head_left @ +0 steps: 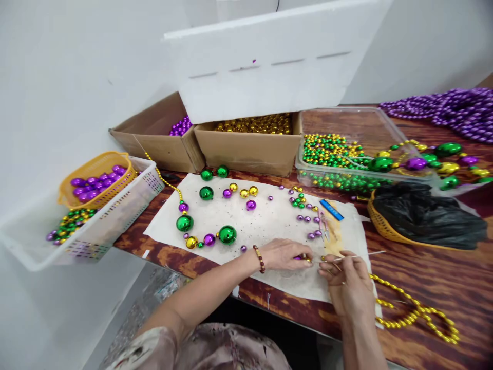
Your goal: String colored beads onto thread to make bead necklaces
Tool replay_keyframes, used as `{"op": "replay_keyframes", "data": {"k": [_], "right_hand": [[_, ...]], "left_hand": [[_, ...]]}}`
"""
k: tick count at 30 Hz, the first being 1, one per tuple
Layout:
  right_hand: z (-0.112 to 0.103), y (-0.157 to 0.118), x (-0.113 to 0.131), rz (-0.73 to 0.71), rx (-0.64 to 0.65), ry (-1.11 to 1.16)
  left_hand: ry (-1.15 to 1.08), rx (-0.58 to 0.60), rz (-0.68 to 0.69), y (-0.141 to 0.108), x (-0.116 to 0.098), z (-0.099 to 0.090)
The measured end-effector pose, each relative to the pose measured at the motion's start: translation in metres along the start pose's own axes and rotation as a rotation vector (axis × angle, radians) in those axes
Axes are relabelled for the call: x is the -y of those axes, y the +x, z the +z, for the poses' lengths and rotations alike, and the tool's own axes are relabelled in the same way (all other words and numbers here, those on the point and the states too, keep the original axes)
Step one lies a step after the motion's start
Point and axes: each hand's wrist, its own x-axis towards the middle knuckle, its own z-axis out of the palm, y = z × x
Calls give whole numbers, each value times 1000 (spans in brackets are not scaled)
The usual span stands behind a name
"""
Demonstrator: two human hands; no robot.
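Observation:
My left hand [283, 254], with a beaded bracelet [259, 259] at the wrist, is closed around purple and gold beads [302, 258] at the front of the white cloth [269, 221]. To its right, my right hand [346, 275] pinches a thin white cord [365, 255], with a small gold bead at the fingertips. A strung curve of beads, with a large green bead [185, 223] and another green bead [227, 235], lies left of my hands. Loose purple, gold and green beads sit behind them. Small scissors [324, 226] lie near a blue strip [332, 209].
Cardboard boxes [246, 151] of beads stand at the back under a white foam board [265, 67]. At right are a clear bin [346, 177], a black plastic bag [427, 216] in a basket, and a gold bead strand [408, 316]. A white basket [142, 192] stands left.

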Motion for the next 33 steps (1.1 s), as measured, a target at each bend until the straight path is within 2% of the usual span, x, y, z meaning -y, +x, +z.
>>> {"op": "replay_keyframes", "data": {"k": [3, 6, 11, 16, 19, 22, 27, 33], "right_hand": [[-3, -3, -2, 35, 41, -134], [-2, -7, -7, -10, 14, -204], [1, -1, -4, -26, -24, -38], [0, -3, 9, 112, 43, -18], [-6, -6, 26, 49, 27, -40], [-21, -8, 53, -118, -21, -20], [-63, -15, 98, -360, -165, 21], [-99, -21, 108, -430, -275, -23]], "left_hand": [[21, 38, 2, 0, -1, -1], [16, 50, -12, 0, 0, -2], [-14, 74, -27, -2, 2, -6], [-47, 55, -42, -9, 0, -8], [-47, 70, -47, -11, -1, -10], [4, 98, -30, -14, -2, -14], [174, 94, 2, -29, -3, -24], [400, 64, -44, -52, 1, -23]]}}
